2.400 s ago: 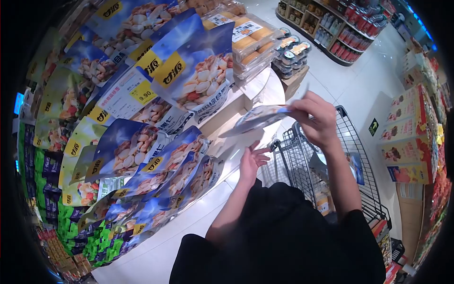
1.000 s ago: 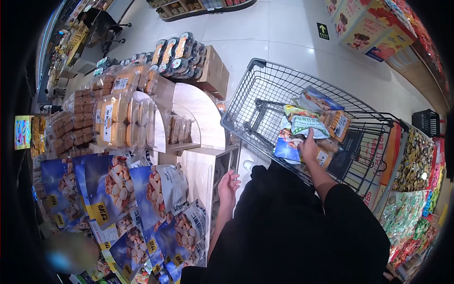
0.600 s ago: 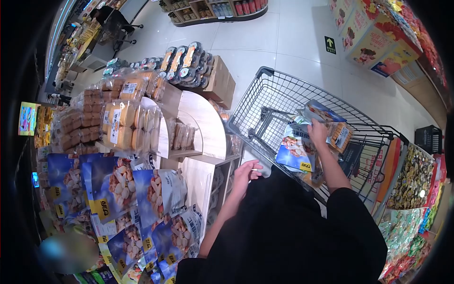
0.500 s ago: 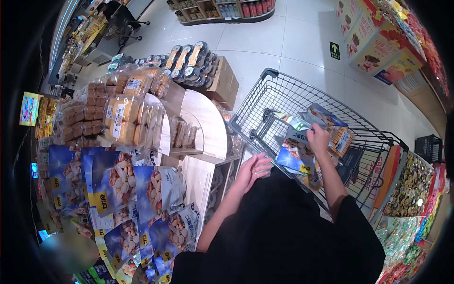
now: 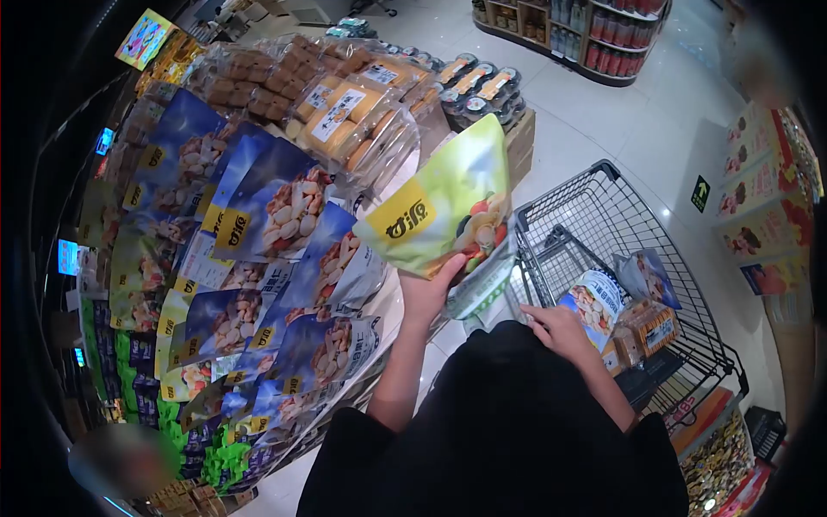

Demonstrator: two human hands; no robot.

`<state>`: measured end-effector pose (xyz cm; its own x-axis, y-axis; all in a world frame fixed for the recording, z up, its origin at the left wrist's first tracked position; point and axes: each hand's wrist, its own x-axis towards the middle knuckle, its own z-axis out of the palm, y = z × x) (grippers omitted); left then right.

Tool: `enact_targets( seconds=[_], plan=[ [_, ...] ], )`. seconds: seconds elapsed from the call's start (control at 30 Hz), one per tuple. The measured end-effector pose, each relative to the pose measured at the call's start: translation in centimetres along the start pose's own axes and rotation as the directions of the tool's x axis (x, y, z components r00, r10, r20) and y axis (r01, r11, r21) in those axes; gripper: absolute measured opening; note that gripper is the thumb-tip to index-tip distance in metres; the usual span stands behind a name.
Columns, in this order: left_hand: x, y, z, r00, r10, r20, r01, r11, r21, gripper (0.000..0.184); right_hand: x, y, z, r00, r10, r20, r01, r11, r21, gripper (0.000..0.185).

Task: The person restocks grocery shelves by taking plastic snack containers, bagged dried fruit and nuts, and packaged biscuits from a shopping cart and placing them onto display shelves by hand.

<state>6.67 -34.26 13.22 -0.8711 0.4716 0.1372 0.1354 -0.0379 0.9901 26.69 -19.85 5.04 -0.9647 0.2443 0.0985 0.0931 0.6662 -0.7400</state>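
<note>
A yellow-green snack bag (image 5: 444,207) is gripped at its lower edge by my left hand (image 5: 431,289), raised in front of the shelf display. Its clear and green lower part hangs toward my body. My right hand (image 5: 560,332) is at the near side of the shopping cart (image 5: 637,194), holding nothing, with its fingers apart and partly bent. In the cart, close to that hand, lies a blue-and-white nut bag (image 5: 594,302). Beside it are packaged bread (image 5: 646,327) and another blue bag (image 5: 652,277).
Blue nut bags (image 5: 284,207) fill the display on my left, with boxed pastries (image 5: 340,116) behind them. Stacked jars (image 5: 478,86) stand on a cardboard box (image 5: 519,142). A bottle shelf (image 5: 573,34) is at the back, and a printed promotional display (image 5: 767,198) on the right.
The right hand has let go of the bag it held in the cart. The yellow-green bag is now in my left hand, up by the display. My view has turned left.
</note>
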Motion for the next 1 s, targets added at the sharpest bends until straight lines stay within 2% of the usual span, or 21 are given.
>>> enact_targets(
  seconds=[0.03,0.1,0.13,0.17,0.33,0.4,0.43,0.47,0.53,0.57,0.6,0.67,0.7,0.73,0.8,0.83,0.87,0.9,0.93,0.97,1.0],
  plan=[
    [-0.5,-0.2,-1.6,0.997,0.004,-0.081,-0.002,1.0,0.021,0.027,0.4,-0.1,-0.3,1.0,0.019,-0.022,-0.018,0.999,0.045,0.023],
    [-1.6,-1.9,-5.9,0.978,-0.096,-0.184,0.124,0.981,0.15,0.03,0.9,2.1,0.3,1.0,0.029,-0.005,-0.029,0.997,0.071,0.021],
    [-2.0,-3.3,-7.8,0.96,-0.129,-0.248,0.163,0.979,0.122,0.031,1.1,2.9,0.6,0.999,0.054,-0.004,-0.053,0.993,0.101,0.02],
    [-2.0,-3.7,-9.0,0.95,-0.099,-0.297,0.159,0.97,0.186,0.032,1.4,3.1,0.2,0.989,0.147,0.026,-0.149,0.98,0.13,0.018],
    [-3.0,-8.6,-12.8,0.894,-0.015,-0.447,0.156,0.947,0.281,0.032,0.6,9.5,1.8,0.967,0.245,-0.07,-0.235,0.964,0.127,0.015],
    [-3.8,-9.2,-13.0,0.806,0.086,-0.586,0.165,0.918,0.361,0.029,-1.1,12.6,2.5,0.925,0.351,-0.143,-0.338,0.935,0.107,0.014],
    [-4.0,-8.9,-13.1,0.814,0.092,-0.574,0.165,0.91,0.379,0.025,-2.1,14.7,3.5,0.918,0.352,-0.181,-0.317,0.927,0.199,0.013],
    [-3.8,-8.8,-13.1,0.815,0.083,-0.574,0.173,0.91,0.377,0.025,-2.9,15.9,3.9,0.917,0.359,-0.176,-0.324,0.925,0.197,0.013],
    [-3.5,-8.6,-13.1,0.775,0.042,-0.63,0.178,0.943,0.281,0.024,-5.1,17.7,4.8,0.822,0.559,-0.103,-0.485,0.784,0.387,0.012],
    [-3.2,-9.5,-13.5,0.717,0.047,-0.695,0.157,0.961,0.227,0.022,-6.2,18.6,5.5,0.818,0.566,-0.104,-0.497,0.785,0.37,0.014],
    [-2.9,-9.2,-13.6,0.726,0.039,-0.687,0.163,0.96,0.227,0.022,-6.8,19.1,6.1,0.809,0.578,-0.105,-0.507,0.777,0.372,0.014],
    [-2.0,-8.9,-13.0,0.619,0.061,-0.783,0.142,0.972,0.187,0.022,-9.7,19.9,6.6,0.74,0.669,-0.071,-0.618,0.717,0.321,0.014],
    [-1.9,-8.9,-12.8,0.649,0.117,-0.752,0.172,0.94,0.294,0.022,-11.0,20.2,6.7,0.712,0.696,-0.089,-0.664,0.71,0.235,0.018],
    [-1.9,-8.6,-11.7,0.656,0.154,-0.739,0.129,0.942,0.311,0.027,-12.2,20.1,6.8,0.683,0.722,-0.107,-0.688,0.686,0.237,0.018],
    [-2.6,-8.3,-10.3,0.675,0.128,-0.727,0.261,0.88,0.397,0.031,-14.1,20.4,7.7,0.61,0.772,-0.179,-0.772,0.63,0.082,0.014],
    [-3.1,-8.4,-9.7,0.694,0.122,-0.709,0.255,0.88,0.401,0.031,-15.2,21.3,8.3,0.54,0.828,-0.152,-0.825,0.556,0.101,0.016],
    [-3.9,-8.5,-9.2,0.661,0.088,-0.746,0.307,0.875,0.375,0.033,-16.3,22.1,9.0,0.52,0.839,-0.157,-0.835,0.539,0.114,0.016],
    [-4.6,-8.5,-9.0,0.622,0.056,-0.781,0.361,0.865,0.349,0.035,-16.9,22.2,9.3,0.447,0.873,-0.196,-0.876,0.471,0.102,0.017],
    [-5.1,-8.6,-9.0,0.639,0.053,-0.768,0.359,0.862,0.359,0.035,-17.3,22.4,9.5,0.372,0.898,-0.236,-0.911,0.402,0.092,0.018],
    [-5.4,-8.7,-9.1,0.641,0.079,-0.763,0.333,0.867,0.37,0.036,-17.6,22.8,9.5,0.27,0.946,-0.182,-0.949,0.293,0.118,0.033],
    [-5.6,-8.7,-9.1,0.64,0.106,-0.761,0.311,0.87,0.382,0.037,-16.9,21.1,8.6,0.256,0.951,-0.176,-0.952,0.279,0.125,0.033]
  ],
)
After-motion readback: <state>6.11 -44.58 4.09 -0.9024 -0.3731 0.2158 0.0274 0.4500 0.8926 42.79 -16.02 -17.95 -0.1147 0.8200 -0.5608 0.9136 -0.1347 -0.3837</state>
